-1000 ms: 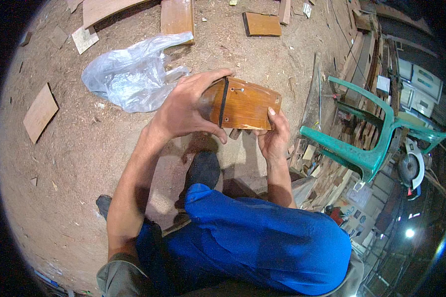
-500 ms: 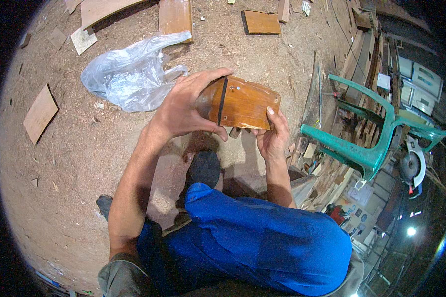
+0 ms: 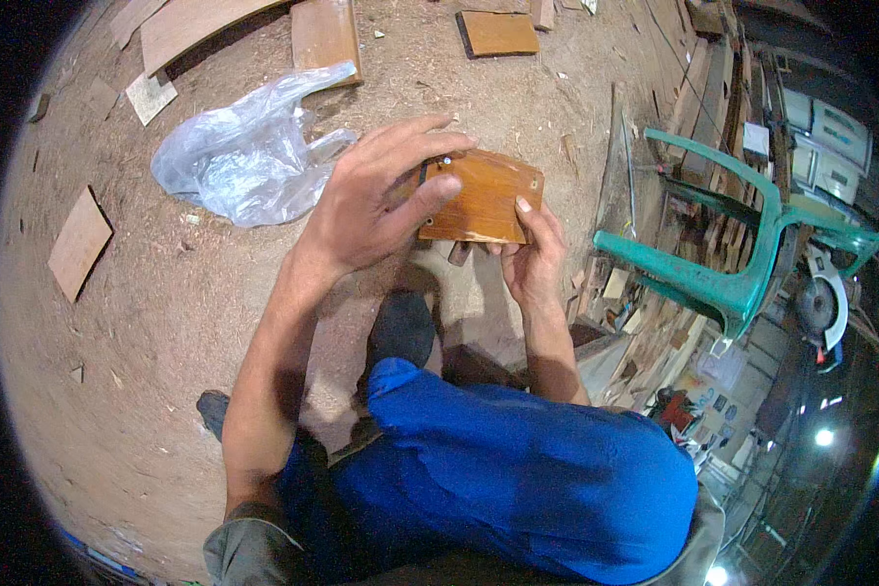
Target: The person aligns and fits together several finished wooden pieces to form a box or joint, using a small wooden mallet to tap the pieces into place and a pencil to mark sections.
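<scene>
A small varnished wooden piece [image 3: 493, 200], orange-brown with screw holes near its corners, is held up in front of me. My right hand [image 3: 535, 254] grips its right end, thumb on the face and fingers underneath. A small screw [image 3: 446, 160] shows near its upper left corner. My left hand [image 3: 366, 200] is at the left end, fingers stretched along the far edge and thumb apart over the face. Whether that thumb touches the wood I cannot tell. The left hand hides most of the left end, where a dark strip runs.
A crumpled clear plastic bag [image 3: 239, 156] lies on the dusty ground beyond my left hand. Wooden boards [image 3: 327, 39] and a dark-edged panel [image 3: 499, 35] lie farther off. On the right are an overturned green plastic chair [image 3: 752, 278], a circular saw [image 3: 820, 301] and stacked timber.
My left hand has shifted right over the wooden piece, its thumb moving from below the near edge onto the face. The right hand keeps its grip. The view has shifted slightly.
</scene>
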Tool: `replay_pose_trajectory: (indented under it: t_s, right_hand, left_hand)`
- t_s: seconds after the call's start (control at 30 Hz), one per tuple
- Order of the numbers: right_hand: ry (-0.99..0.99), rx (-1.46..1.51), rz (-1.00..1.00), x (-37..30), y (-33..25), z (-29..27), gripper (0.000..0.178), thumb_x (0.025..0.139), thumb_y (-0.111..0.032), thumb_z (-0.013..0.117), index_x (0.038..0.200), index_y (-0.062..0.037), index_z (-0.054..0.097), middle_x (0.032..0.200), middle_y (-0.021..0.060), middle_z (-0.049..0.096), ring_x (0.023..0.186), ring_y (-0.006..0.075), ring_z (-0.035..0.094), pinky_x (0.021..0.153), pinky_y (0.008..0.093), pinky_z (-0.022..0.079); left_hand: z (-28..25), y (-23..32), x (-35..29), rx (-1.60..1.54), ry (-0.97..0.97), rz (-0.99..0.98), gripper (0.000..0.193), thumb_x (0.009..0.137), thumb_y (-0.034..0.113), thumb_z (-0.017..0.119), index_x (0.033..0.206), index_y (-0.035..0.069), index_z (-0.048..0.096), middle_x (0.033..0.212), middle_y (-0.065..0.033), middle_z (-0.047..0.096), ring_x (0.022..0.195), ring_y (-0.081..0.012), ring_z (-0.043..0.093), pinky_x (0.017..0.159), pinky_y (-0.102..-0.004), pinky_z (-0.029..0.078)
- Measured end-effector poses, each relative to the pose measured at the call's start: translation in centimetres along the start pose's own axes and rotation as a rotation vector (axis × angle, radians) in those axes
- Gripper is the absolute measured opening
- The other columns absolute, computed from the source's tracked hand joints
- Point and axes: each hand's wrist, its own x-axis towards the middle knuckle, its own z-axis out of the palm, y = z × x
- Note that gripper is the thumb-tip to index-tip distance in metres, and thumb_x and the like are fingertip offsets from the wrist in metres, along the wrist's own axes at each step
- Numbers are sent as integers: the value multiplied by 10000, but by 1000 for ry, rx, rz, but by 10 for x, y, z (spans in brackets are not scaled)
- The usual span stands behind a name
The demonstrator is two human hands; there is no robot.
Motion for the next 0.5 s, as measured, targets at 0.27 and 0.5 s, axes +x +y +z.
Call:
replay_pose_trajectory:
  t_s: [0.27, 0.5]
  right_hand:
    - [-3, -12, -3, -1, -5, 5, 298, 999, -144, 594, 1232, 41, 599, 1005, 112, 692, 770, 175, 677, 554, 315, 543]
    - [-60, -108, 46, -6, -3, 8, 294, 996, -189, 637, 1233, -14, 635, 1038, 46, 687, 848, 112, 649, 635, 272, 558]
  left_hand:
    - [-2, 15, 15, -70, -4, -147, 168, 978, 122, 648, 1044, 37, 776, 1198, -142, 730, 1145, -277, 685, 995, -395, 529]
    - [-19, 19, 4, -110, -10, -233, 109, 917, 46, 700, 992, 35, 779, 1118, -133, 749, 1059, -242, 710, 896, -348, 574]
